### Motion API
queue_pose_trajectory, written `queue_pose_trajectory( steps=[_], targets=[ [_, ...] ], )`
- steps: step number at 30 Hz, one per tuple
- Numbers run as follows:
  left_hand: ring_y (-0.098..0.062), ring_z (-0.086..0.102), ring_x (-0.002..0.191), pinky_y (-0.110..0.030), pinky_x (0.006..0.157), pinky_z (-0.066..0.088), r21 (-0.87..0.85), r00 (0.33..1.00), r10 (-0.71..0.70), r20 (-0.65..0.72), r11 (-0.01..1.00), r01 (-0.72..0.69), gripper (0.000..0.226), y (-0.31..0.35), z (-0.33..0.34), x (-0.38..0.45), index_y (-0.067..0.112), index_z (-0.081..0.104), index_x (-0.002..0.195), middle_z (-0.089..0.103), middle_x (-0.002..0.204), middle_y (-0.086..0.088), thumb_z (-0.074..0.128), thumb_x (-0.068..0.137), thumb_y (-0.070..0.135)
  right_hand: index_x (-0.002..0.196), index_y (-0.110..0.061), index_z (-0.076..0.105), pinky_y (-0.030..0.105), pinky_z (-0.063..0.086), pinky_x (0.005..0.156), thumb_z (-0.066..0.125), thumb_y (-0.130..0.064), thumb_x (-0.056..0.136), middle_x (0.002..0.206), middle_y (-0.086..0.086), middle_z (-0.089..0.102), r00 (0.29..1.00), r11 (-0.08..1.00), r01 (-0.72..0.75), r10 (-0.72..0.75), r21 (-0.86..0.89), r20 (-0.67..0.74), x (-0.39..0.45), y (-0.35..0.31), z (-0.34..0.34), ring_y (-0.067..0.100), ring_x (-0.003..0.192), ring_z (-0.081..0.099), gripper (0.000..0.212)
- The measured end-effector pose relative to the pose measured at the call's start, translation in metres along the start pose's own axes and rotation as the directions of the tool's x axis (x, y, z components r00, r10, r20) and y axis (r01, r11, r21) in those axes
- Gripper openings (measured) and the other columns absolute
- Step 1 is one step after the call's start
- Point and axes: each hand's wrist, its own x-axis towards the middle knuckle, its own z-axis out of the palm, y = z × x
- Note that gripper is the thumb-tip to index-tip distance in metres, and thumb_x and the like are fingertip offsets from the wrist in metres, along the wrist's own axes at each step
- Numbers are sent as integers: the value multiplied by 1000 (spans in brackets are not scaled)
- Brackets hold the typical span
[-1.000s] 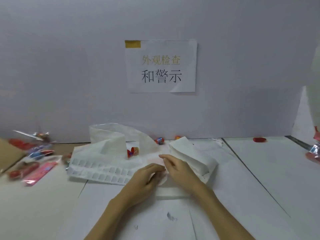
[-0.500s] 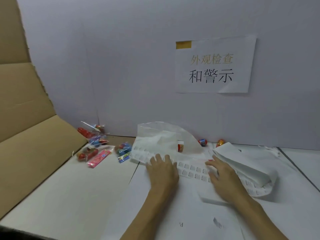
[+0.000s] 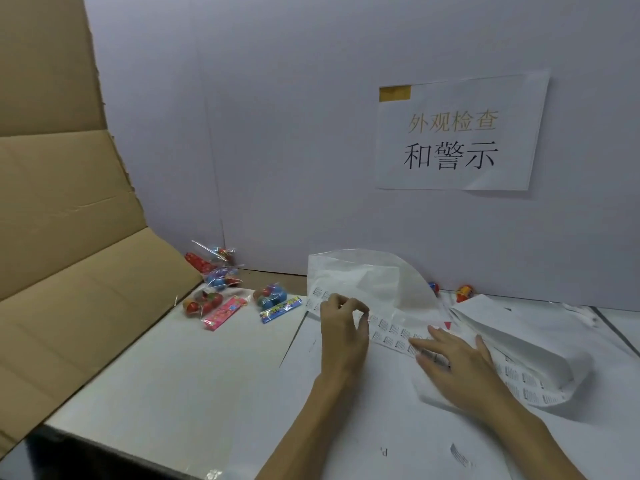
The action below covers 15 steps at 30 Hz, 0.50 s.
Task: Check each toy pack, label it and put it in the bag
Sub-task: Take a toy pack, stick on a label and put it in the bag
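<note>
The left hand point(image 3: 343, 323) hovers over the near end of the label strip point(image 3: 391, 332) with thumb and fingers curled toward each other, seemingly pinching at a label, though whether one is caught I cannot tell. The right hand point(image 3: 457, 362) lies flat, fingers straight, pressing the strip to the desk point(image 3: 194, 372). This looks like the labelling step: peeling a sticker free. The toy packs point(image 3: 221, 299) lie apart to the left by the cardboard flap point(image 3: 69, 271); the translucent bag point(image 3: 374, 282) stands just behind the strip. Next, a peeled label must be carried to a pack and pressed on.
</note>
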Motion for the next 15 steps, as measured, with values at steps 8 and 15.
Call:
queue_pose_trajectory(
  steps=[8,15],
  targets=[
    [-46,5,156,-53,125,14,449,920,-392,-22,818,359,47,-39,-34,59,11,42,147,9,170,-20,54,104,24,143,-53,50,49,-8,128,47,-51,106,167,-12,30,1000,1000,-22,23,16,-12,2,0,0,5,156,21,38],
    [-45,10,155,-56,123,16,701,921,-388,49,670,245,48,-72,-35,68,16,46,151,20,169,-13,36,110,39,144,-54,49,51,-6,128,49,-50,105,167,-12,31,1000,999,-17,17,28,-9,4,2,2,6,156,20,38]
  ],
)
